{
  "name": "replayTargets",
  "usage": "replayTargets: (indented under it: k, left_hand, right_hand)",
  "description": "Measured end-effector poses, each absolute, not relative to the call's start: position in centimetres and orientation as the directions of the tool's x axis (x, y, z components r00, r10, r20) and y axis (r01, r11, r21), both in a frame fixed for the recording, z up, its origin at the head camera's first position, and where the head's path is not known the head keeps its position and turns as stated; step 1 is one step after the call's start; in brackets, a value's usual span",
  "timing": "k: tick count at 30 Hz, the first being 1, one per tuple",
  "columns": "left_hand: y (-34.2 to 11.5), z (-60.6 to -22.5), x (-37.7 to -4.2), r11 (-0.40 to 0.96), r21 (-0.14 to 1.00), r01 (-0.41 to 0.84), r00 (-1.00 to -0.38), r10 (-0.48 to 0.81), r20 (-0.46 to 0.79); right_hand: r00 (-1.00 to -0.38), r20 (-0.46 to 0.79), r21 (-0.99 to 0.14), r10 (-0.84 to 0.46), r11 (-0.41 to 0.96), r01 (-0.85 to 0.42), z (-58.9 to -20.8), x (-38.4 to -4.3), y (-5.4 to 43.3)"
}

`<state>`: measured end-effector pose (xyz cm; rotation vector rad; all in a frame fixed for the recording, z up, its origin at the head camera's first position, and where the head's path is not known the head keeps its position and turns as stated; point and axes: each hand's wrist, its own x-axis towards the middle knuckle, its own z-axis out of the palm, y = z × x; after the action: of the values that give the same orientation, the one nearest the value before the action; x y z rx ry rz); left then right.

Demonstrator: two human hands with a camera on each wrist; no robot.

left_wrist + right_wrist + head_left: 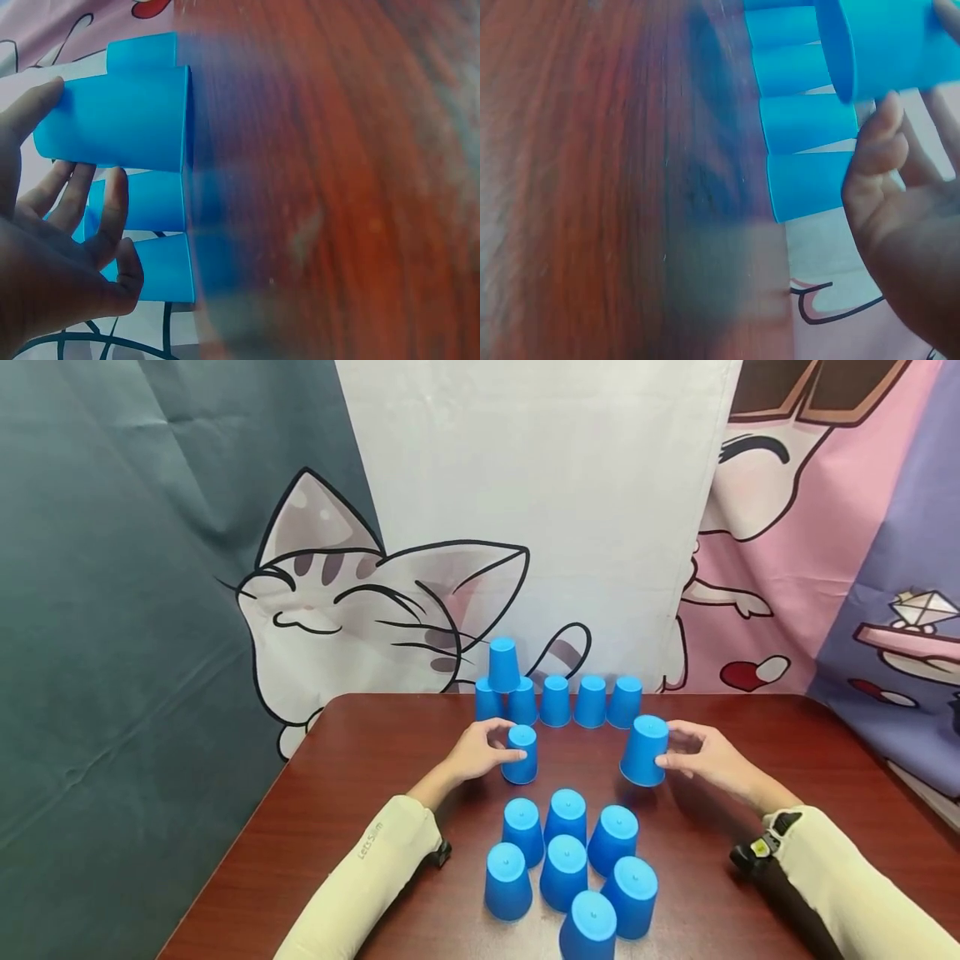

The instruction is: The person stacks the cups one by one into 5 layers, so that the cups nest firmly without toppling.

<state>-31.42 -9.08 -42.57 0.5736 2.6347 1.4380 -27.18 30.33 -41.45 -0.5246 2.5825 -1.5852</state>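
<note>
My left hand (474,753) pinches an upside-down blue plastic cup (521,760) between thumb and fingers. In the left wrist view this cup (120,120) has its rim down at the tabletop. My right hand (711,762) grips a second upside-down blue cup (643,756), slightly tilted and above the table; the right wrist view shows its open rim (844,56). Behind both hands, several upside-down blue cups (591,702) form a row. One more cup (503,665) sits on top of the two leftmost cups in that row.
Nearer the body, several upside-down blue cups (565,872) stand in a loose cluster on the dark red wooden table (360,768). A cartoon-printed cloth (600,527) hangs behind the table's far edge.
</note>
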Motion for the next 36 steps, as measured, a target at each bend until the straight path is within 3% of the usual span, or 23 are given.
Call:
replayTargets:
  k: [5, 11, 21, 36]
  left_hand:
    - [-8.8, -42.3, -31.7, 0.508, 0.802, 0.316, -0.915, 0.387, 0.115]
    - [-8.7, -42.5, -31.5, 0.543, 0.777, 0.318, -0.916, 0.388, 0.105]
    - [-8.8, -42.6, -31.7, 0.546, 0.777, 0.314, -0.917, 0.387, 0.098]
    - [-9.1, -42.9, -31.4, 0.547, 0.780, 0.305, -0.918, 0.388, 0.086]
  right_hand:
    - [-0.974, 0.092, -0.872, -0.209, 0.455, -0.180, -40.8, -28.1, 29.7]
    - [-0.983, 0.075, -0.866, -0.165, 0.479, -0.146, -40.5, -29.0, 28.7]
    - [-0.981, 0.137, -0.874, -0.135, 0.450, -0.184, -39.4, -31.1, 26.0]
    - [-0.985, 0.107, -0.905, -0.139, 0.396, -0.154, -37.0, -35.0, 20.4]
